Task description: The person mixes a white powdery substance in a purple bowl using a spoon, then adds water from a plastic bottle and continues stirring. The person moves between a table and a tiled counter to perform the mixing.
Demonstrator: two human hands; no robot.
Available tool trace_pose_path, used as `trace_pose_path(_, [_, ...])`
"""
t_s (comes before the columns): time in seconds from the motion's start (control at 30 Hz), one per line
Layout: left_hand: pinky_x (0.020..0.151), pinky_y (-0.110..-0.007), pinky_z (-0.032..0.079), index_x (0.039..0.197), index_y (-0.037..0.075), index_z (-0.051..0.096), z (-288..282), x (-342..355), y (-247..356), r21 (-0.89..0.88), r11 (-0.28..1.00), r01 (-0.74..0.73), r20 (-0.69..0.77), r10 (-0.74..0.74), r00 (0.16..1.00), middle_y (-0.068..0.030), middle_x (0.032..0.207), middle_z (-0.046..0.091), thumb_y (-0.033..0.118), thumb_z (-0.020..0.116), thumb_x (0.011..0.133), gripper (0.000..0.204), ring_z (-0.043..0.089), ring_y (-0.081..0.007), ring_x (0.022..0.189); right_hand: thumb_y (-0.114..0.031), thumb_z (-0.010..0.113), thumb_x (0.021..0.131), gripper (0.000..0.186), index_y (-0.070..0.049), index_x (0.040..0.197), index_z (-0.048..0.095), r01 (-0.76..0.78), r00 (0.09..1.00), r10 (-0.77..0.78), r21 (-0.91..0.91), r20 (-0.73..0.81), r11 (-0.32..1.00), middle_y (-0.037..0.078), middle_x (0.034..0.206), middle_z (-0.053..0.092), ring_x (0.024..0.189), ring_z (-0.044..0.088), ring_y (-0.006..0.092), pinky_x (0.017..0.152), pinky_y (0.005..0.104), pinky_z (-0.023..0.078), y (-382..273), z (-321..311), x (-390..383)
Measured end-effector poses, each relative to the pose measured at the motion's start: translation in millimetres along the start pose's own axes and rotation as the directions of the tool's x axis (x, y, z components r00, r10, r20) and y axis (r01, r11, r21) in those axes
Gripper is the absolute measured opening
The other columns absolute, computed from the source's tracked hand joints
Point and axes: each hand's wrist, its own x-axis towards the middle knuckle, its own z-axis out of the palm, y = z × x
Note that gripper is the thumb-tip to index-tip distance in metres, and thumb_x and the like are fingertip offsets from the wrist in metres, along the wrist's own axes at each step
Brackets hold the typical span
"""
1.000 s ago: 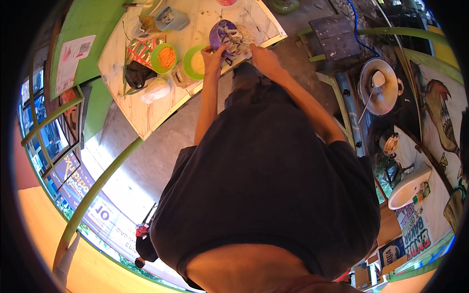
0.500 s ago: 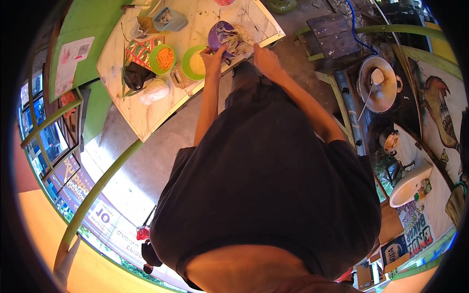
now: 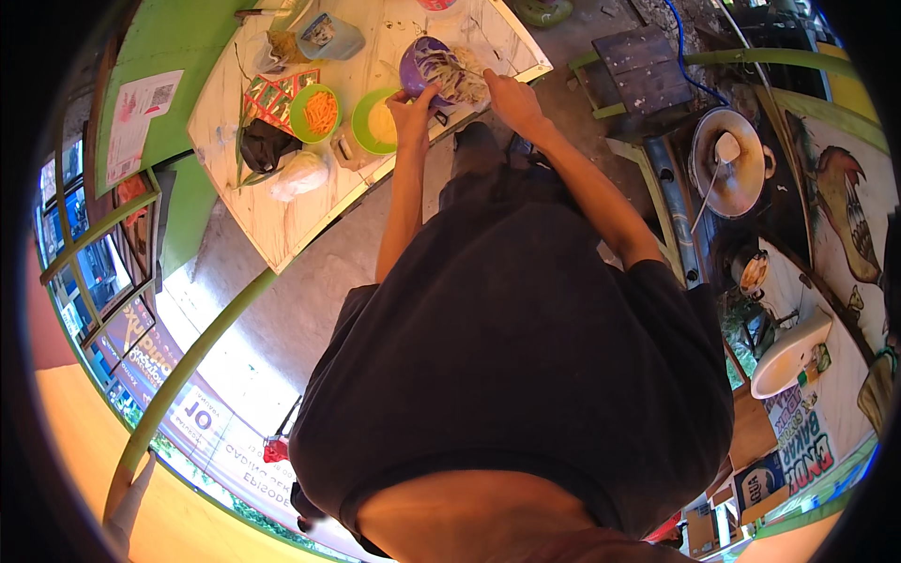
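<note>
My left hand [image 3: 413, 112] is closed at the near left rim of a purple bowl [image 3: 415, 58] on the marble-patterned table [image 3: 253, 206]. Pale shredded stuff [image 3: 455, 73] lies in the bowl and heaps over its right side. My right hand [image 3: 511, 103] is closed beside the shreds; what its fingertips hold is too small to make out. Left of them are a green bowl with pale yellow contents [image 3: 380, 119] and a green bowl of orange shreds [image 3: 319, 114], near a black bag [image 3: 266, 145] and a white bundle [image 3: 298, 175].
A clear plastic container [image 3: 330, 38] stands at the table's back. To the right are a dark wooden stool [image 3: 643, 70], a blue hose, a stove with a large metal pan [image 3: 727, 183] and a white basin [image 3: 788, 357]. A green pole [image 3: 197, 347] runs at lower left; a partly hidden person is beyond.
My right hand has shifted slightly up along the shreds, with its forearm following. My left hand stays at the bowl. The distant person at lower left is now more hidden behind my body.
</note>
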Motion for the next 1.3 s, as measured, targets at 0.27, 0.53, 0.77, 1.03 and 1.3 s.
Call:
trace_pose_path(0.27, [0.092,-0.048,0.054,0.124,-0.001,0.032,-9,2,2,-0.003,1.0,0.009,0.009,-0.009,1.0,-0.0161,0.12,0.05,0.014,0.09,0.073,0.078,0.058,-0.0237,0.106,-0.012,0.055,0.093,0.014,-0.004,0.104,0.054,-0.011,0.999,0.008,0.092,0.035,0.996,0.023,0.083,0.066,0.075,0.067,0.0452,0.064,0.0523,0.054,-15,-9,-21])
trace_pose_path(0.53, [0.086,-0.043,0.054,0.124,-0.003,0.033,-8,2,2,0.027,0.999,0.042,0.067,-0.044,0.997,-0.0149,0.116,0.054,0.016,0.09,0.071,0.08,0.06,-0.0219,0.101,-0.015,0.049,0.1,0.013,-0.004,0.106,0.053,0.06,0.998,-0.061,-0.023,-0.014,0.998,0.021,0.082,0.066,0.076,0.066,0.0448,0.064,0.0533,0.052,-8,-1,4])
trace_pose_path(0.77, [0.07,-0.031,0.055,0.126,-0.005,0.032,-6,13,-19,0.052,0.994,0.096,0.117,-0.101,0.988,-0.0161,0.113,0.052,0.021,0.093,0.067,0.089,0.062,-0.0209,0.092,-0.008,0.053,0.091,0.015,-0.001,0.103,0.055,-0.072,0.996,0.073,-0.024,0.048,0.997,0.024,0.079,0.068,0.075,0.069,0.0448,0.065,0.0537,0.056,-14,4,-15])
trace_pose_path(1.03, [0.068,-0.029,0.052,0.121,-0.004,0.036,8,-6,-21,0.151,0.989,0.011,-0.001,-0.011,1.0,-0.0154,0.106,0.054,0.022,0.094,0.065,0.084,0.059,-0.0181,0.089,-0.015,0.05,0.095,0.017,-0.001,0.101,0.059,-0.2,0.978,0.198,0.015,0.069,0.98,0.029,0.079,0.067,0.078,0.067,0.0488,0.069,0.0584,0.054,-18,-3,-18])
trace_pose_path(1.3, [0.071,-0.028,0.05,0.118,-0.005,0.037,13,-12,-15,0.325,0.935,-0.141,0.002,0.148,0.989,-0.0146,0.104,0.055,0.025,0.094,0.064,0.085,0.058,-0.0181,0.087,-0.02,0.051,0.097,0.023,-0.002,0.098,0.065,-0.264,0.964,0.258,0.11,0.064,0.958,0.028,0.084,0.068,0.083,0.066,0.0499,0.076,0.0575,0.052,-9,-12,-15])
